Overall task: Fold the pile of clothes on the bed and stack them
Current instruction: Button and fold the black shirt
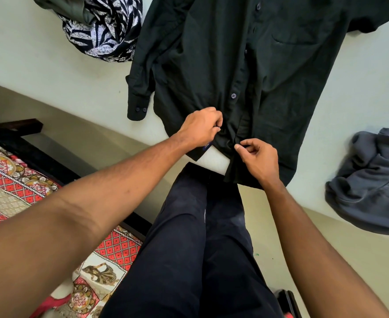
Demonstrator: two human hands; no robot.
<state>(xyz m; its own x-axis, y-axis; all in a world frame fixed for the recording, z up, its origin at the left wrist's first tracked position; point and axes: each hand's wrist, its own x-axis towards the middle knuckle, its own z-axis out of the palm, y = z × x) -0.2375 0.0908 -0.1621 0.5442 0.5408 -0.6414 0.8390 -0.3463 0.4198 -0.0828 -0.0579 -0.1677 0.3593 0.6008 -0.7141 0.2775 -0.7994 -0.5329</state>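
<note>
The dark button-up shirt is lying flat and front-up on the bed, with its hem hanging a little over the near edge, just in front of the person. The left hand is pinching one side of the front opening near the hem with curled fingers. The right hand is pinching the other side between thumb and forefinger, and the two hands are staying near each other but apart. I judge that the person is closing the lowest button or lining up the two front edges, so the folding of this shirt is not yet begun. The next move is calling for a straight front. After that the sleeves, one of them lying beside the body on the left, are needing to come inward. Farther out, a grey garment is lying crumpled at the right. A leaf-print garment and an olive garment are lying at the far side. No folded stack is showing.
</note>
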